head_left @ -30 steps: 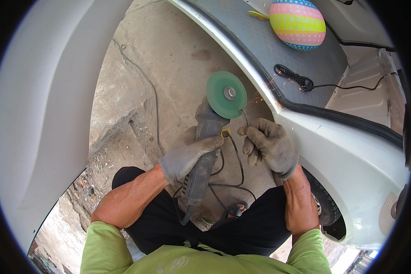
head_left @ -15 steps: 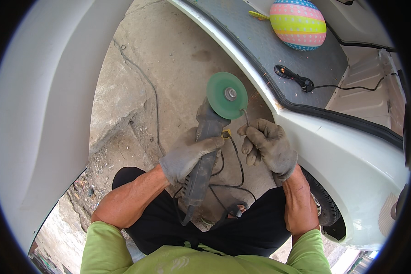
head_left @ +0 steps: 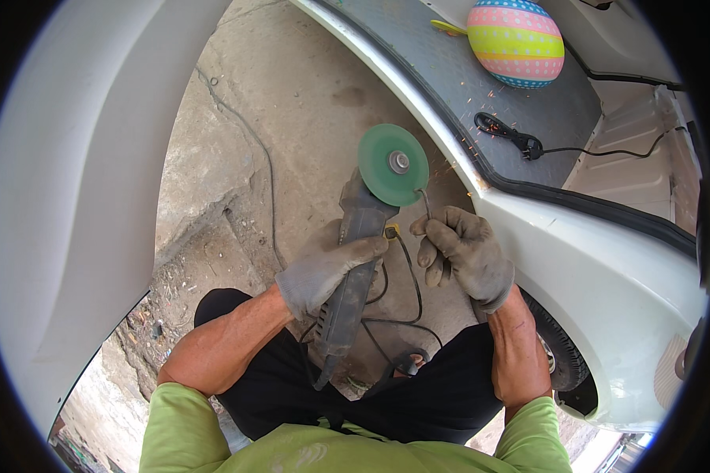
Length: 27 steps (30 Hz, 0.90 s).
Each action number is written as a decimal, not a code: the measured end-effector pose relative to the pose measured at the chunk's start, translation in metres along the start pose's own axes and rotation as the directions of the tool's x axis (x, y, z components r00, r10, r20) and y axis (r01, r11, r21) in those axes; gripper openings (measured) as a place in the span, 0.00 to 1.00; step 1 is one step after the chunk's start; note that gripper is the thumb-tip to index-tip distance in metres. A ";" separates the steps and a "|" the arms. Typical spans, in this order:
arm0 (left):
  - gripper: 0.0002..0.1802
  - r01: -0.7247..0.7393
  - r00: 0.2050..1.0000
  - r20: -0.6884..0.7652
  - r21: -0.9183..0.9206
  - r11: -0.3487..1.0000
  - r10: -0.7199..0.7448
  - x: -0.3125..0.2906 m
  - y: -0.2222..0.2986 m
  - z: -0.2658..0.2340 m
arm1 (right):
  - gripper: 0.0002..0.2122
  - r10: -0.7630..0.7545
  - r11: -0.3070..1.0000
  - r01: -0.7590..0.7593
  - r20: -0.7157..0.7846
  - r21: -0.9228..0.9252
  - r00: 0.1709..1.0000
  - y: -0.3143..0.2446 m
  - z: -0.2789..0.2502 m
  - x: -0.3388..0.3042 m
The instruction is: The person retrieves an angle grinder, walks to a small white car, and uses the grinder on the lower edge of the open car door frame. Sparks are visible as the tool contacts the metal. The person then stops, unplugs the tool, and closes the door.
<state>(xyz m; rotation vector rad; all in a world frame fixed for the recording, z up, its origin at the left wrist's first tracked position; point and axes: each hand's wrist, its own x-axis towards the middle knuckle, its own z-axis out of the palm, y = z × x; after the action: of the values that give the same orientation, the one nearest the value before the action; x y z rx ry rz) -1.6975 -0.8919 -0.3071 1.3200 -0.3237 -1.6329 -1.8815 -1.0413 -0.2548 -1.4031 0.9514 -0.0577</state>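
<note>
My gloved left hand (head_left: 323,268) is wrapped round the body of a dark angle grinder (head_left: 349,296), which carries a green disc (head_left: 383,177) with a metal nut at its centre. Between the thumb and fingers of my gloved right hand (head_left: 472,251) is a thin bent metal rod (head_left: 427,205). The rod's hooked upper end touches the lower right edge of the disc. Orange sparks (head_left: 450,167) scatter up and to the right from there. The part of the rod inside my fist is hidden.
A white car body (head_left: 576,252) with an open doorway stands on the right, a white panel (head_left: 71,197) on the left. Inside the car lie a coiled black plug cord (head_left: 521,142) and a striped, dotted egg-shaped object (head_left: 517,43). Black cables (head_left: 406,320) loop over the concrete between my legs.
More sparks now fly over the door sill and into the car. Both hands, the grinder and the rod stay almost where they were.
</note>
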 end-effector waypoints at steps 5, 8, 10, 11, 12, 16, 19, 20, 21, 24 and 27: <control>0.24 -0.026 1.000 0.006 0.023 0.999 0.026 0.001 -0.003 -0.001 | 0.13 0.012 1.000 -0.012 -0.002 -0.011 1.000 -0.002 0.000 -0.001; 0.24 -0.040 0.999 0.005 0.021 0.999 0.040 0.001 -0.003 -0.001 | 0.13 0.011 1.000 -0.011 0.004 -0.003 1.000 -0.002 -0.001 -0.001; 0.24 -0.039 0.999 0.005 0.030 0.999 0.039 0.000 -0.003 0.000 | 0.13 0.007 1.000 -0.008 0.010 0.018 1.000 -0.002 -0.001 -0.001; 0.24 -0.031 1.000 0.007 0.037 0.999 0.031 0.000 -0.002 -0.001 | 0.13 0.013 1.000 -0.013 0.007 0.010 1.000 -0.002 -0.001 -0.001; 0.24 -0.029 1.000 0.011 0.038 0.999 0.029 -0.001 -0.002 -0.001 | 0.13 0.005 1.000 -0.005 0.013 0.028 1.000 -0.002 -0.001 -0.001; 0.25 -0.034 0.999 0.003 0.053 0.998 0.034 0.000 -0.003 -0.001 | 0.13 0.002 1.000 -0.002 0.012 0.024 1.000 -0.002 -0.001 -0.002; 0.23 -0.061 0.998 0.007 0.029 0.998 0.061 0.000 -0.005 -0.001 | 0.14 0.004 1.000 -0.004 0.016 0.028 1.000 -0.003 -0.001 -0.002; 0.21 -0.081 0.997 0.008 0.001 0.997 0.081 0.001 -0.006 0.000 | 0.14 0.004 0.999 -0.005 0.020 0.033 1.000 -0.003 -0.001 -0.002; 0.19 -0.100 0.995 0.008 -0.026 0.995 0.100 0.002 -0.007 0.001 | 0.14 0.005 1.000 -0.006 0.019 0.024 1.000 -0.003 -0.001 -0.002; 0.19 -0.111 0.994 -0.006 -0.006 0.994 0.111 0.002 -0.007 0.001 | 0.14 0.012 1.000 -0.013 0.020 0.005 1.000 -0.004 -0.002 -0.003; 0.26 -0.035 0.999 0.022 0.030 0.999 0.035 -0.001 -0.003 -0.002 | 0.14 0.024 1.000 -0.024 0.034 0.001 0.999 -0.004 -0.001 -0.003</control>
<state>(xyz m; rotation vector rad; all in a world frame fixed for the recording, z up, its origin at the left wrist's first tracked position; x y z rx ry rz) -1.6978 -0.8890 -0.3096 1.3133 -0.3843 -1.6195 -1.8821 -1.0415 -0.2497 -1.3867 0.9400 -0.0170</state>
